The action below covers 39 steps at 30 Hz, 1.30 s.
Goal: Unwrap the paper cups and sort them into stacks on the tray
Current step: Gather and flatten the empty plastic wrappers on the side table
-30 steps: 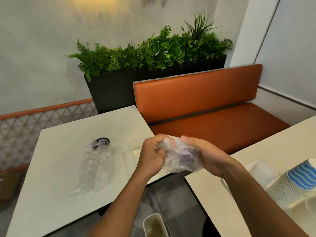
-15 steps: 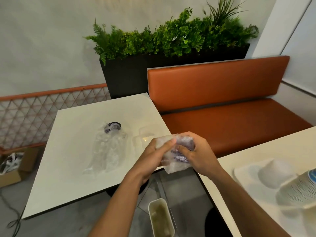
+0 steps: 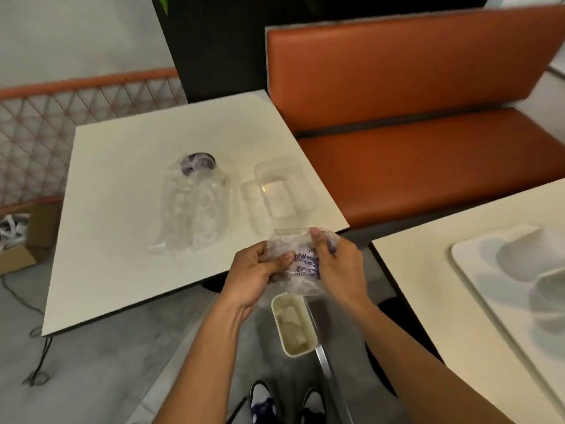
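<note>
A crumpled clear plastic wrapper (image 3: 301, 264) with purple print is held between both hands, above the gap between two tables. My left hand (image 3: 255, 272) pinches its left side and my right hand (image 3: 337, 266) grips its right side with the thumb on top. A white tray (image 3: 477, 270) lies on the right table, with white upturned cups (image 3: 519, 261) on it, partly cut off by the frame edge. Another empty clear wrapper (image 3: 192, 209) lies flat on the left table.
A clear plastic lidded container (image 3: 279, 191) sits near the left table's right edge. Below my hands a small cream bin (image 3: 293, 324) stands on the floor. An orange bench (image 3: 412, 139) runs behind. A cardboard box (image 3: 18, 240) and cables lie at far left.
The view has tilted down and my hands have dropped lower over the bin. The wrapper is squeezed into a tighter wad, its purple print now facing up.
</note>
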Each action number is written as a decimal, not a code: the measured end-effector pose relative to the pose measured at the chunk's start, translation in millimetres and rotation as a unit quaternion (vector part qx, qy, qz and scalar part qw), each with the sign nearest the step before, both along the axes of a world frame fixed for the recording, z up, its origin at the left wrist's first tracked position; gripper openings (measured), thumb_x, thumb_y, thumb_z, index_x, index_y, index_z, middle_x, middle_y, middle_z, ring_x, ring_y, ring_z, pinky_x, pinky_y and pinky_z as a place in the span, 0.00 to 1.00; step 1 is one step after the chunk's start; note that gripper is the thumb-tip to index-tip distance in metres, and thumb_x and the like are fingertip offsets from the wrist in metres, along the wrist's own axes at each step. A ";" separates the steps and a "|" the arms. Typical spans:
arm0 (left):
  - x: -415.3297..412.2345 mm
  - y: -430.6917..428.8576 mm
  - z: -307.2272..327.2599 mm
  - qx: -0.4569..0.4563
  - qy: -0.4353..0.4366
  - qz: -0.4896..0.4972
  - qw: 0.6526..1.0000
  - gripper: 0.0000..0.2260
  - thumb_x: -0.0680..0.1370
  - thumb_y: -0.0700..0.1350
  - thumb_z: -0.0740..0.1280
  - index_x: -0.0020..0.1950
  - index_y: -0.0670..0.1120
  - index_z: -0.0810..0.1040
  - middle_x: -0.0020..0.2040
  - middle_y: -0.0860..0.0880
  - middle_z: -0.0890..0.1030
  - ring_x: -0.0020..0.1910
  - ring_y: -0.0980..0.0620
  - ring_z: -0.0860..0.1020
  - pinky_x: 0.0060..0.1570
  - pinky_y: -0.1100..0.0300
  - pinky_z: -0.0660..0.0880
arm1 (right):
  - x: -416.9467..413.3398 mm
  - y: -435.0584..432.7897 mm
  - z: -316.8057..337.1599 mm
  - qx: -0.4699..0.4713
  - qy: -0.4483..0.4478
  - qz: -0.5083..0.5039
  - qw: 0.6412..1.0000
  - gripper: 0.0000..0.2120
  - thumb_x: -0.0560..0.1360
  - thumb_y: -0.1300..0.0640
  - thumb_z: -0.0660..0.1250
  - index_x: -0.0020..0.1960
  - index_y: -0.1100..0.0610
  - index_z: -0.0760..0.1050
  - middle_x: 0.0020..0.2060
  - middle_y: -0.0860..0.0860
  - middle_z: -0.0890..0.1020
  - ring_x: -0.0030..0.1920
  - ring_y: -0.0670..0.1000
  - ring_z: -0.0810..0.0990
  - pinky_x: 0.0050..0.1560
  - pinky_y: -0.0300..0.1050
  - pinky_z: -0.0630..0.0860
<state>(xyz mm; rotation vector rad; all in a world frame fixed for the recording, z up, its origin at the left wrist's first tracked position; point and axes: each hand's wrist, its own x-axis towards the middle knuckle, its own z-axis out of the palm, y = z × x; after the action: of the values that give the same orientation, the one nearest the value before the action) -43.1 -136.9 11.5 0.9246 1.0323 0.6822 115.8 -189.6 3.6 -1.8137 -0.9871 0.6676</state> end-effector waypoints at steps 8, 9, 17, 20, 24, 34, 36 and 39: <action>-24.8 -21.6 -122.8 -0.131 0.035 0.065 0.989 0.13 0.75 0.37 0.74 0.59 0.38 0.83 0.53 0.40 0.87 0.50 0.45 0.87 0.46 0.56 0.84 | -8.3 -3.8 -116.9 -0.174 0.148 0.090 0.969 0.22 0.79 0.37 0.64 0.44 0.55 0.83 0.37 0.51 0.87 0.39 0.47 0.87 0.43 0.45 0.84; -26.8 -22.7 -141.2 -0.135 0.062 0.073 0.986 0.12 0.76 0.37 0.74 0.59 0.39 0.84 0.53 0.41 0.87 0.51 0.44 0.87 0.48 0.53 0.84 | -3.6 -6.7 -134.3 -0.204 0.154 0.102 0.961 0.22 0.79 0.36 0.63 0.47 0.55 0.83 0.39 0.51 0.87 0.39 0.45 0.87 0.42 0.41 0.83; -24.0 -4.7 -280.2 -0.125 0.276 0.052 0.951 0.07 0.79 0.38 0.69 0.57 0.41 0.80 0.51 0.45 0.86 0.47 0.47 0.84 0.44 0.58 0.78 | 36.3 -40.6 -293.1 -0.368 0.058 0.116 0.921 0.04 0.79 0.53 0.72 0.50 0.46 0.77 0.55 0.54 0.85 0.58 0.56 0.83 0.63 0.50 0.77; -9.3 7.8 -334.4 -0.080 0.361 -0.006 0.929 0.10 0.78 0.39 0.70 0.59 0.41 0.78 0.53 0.46 0.81 0.54 0.41 0.81 0.52 0.54 0.76 | 42.3 -42.3 -343.8 -0.425 0.018 0.147 0.893 0.11 0.79 0.52 0.71 0.61 0.50 0.80 0.59 0.52 0.84 0.62 0.55 0.82 0.64 0.47 0.76; 16.4 22.4 -411.6 -0.026 0.413 -0.119 0.903 0.14 0.79 0.40 0.70 0.63 0.39 0.78 0.59 0.43 0.82 0.55 0.44 0.80 0.47 0.61 0.70 | 47.3 -29.8 -411.3 -0.455 0.012 0.162 0.875 0.18 0.79 0.50 0.70 0.67 0.52 0.77 0.64 0.51 0.83 0.64 0.54 0.80 0.64 0.44 0.75; 64.6 33.7 -600.5 0.004 0.453 -0.359 0.816 0.20 0.81 0.51 0.70 0.70 0.43 0.77 0.66 0.43 0.81 0.64 0.43 0.79 0.60 0.56 0.75 | 51.3 -3.4 -565.1 -0.442 -0.062 0.201 0.872 0.27 0.80 0.62 0.66 0.77 0.58 0.65 0.71 0.57 0.74 0.70 0.59 0.74 0.63 0.43 0.70; 72.7 30.5 -630.9 0.024 0.463 -0.398 0.792 0.26 0.81 0.53 0.70 0.75 0.42 0.71 0.70 0.43 0.77 0.67 0.42 0.77 0.65 0.54 0.74 | 55.0 -2.0 -587.6 -0.441 -0.071 0.191 0.874 0.26 0.79 0.63 0.67 0.75 0.58 0.66 0.69 0.57 0.76 0.68 0.60 0.76 0.61 0.45 0.72; 82.9 26.5 -660.0 0.068 0.474 -0.446 0.756 0.28 0.83 0.54 0.66 0.77 0.40 0.68 0.71 0.41 0.75 0.66 0.42 0.76 0.65 0.52 0.73 | 59.9 -4.9 -615.3 -0.446 -0.079 0.188 0.871 0.23 0.78 0.63 0.67 0.72 0.57 0.69 0.66 0.56 0.78 0.64 0.58 0.78 0.53 0.42 0.70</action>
<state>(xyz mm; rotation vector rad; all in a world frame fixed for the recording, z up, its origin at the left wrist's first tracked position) 39.8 -110.4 -648.5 1.7925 1.2097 -0.6311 175.7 -194.5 -611.7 -2.5179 -1.2766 1.4060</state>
